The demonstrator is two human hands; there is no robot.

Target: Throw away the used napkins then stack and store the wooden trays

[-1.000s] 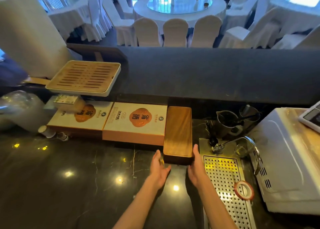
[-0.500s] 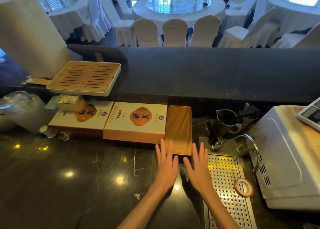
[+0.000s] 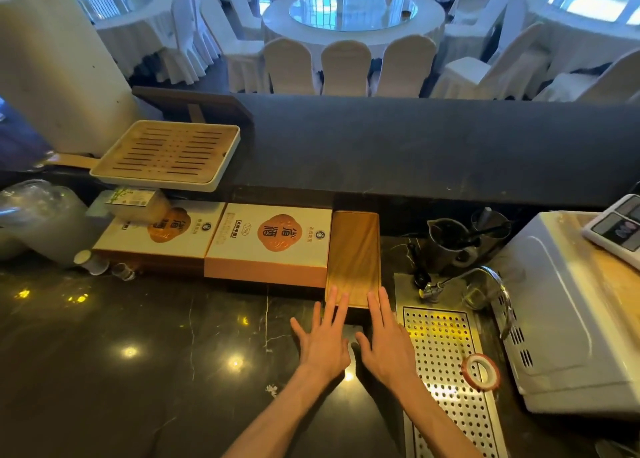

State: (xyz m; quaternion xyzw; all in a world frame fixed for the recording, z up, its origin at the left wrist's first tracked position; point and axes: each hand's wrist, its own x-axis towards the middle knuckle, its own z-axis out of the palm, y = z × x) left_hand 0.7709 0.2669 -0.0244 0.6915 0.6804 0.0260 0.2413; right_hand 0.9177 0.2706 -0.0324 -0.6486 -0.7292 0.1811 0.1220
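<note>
Since a second ago your hands have let go of the tray's sides and flattened out, and the tray sits further back along the box. Your left fingers (image 3: pixel 334 305) are now straight and spread, the two longest tips lying on the near end of the tray (image 3: pixel 355 249). Your right fingers (image 3: pixel 377 305) are just as straight, their tips on the same end toward its right corner. Neither thumb curls round anything; both point inward, nearly meeting. Your left hand (image 3: pixel 323 343) and right hand (image 3: pixel 382 340) are palm down, side by side above the dark counter (image 3: pixel 138 353), gripping nothing.

That tray lies lengthwise away from you, its left edge against a white and orange box (image 3: pixel 273 239) and its far end under the raised ledge (image 3: pixel 415 146). A second box (image 3: pixel 159 236) lies left of the first. A slatted tray (image 3: pixel 166 152) rests on the ledge above them, overhanging its edge.

Just right of your right hand runs a perforated metal grate (image 3: pixel 446 371) with a tape roll (image 3: pixel 480 371) on it. A dark pitcher (image 3: pixel 446 246) stands behind the grate, and a white appliance (image 3: pixel 571 319) fills the right side.
</note>
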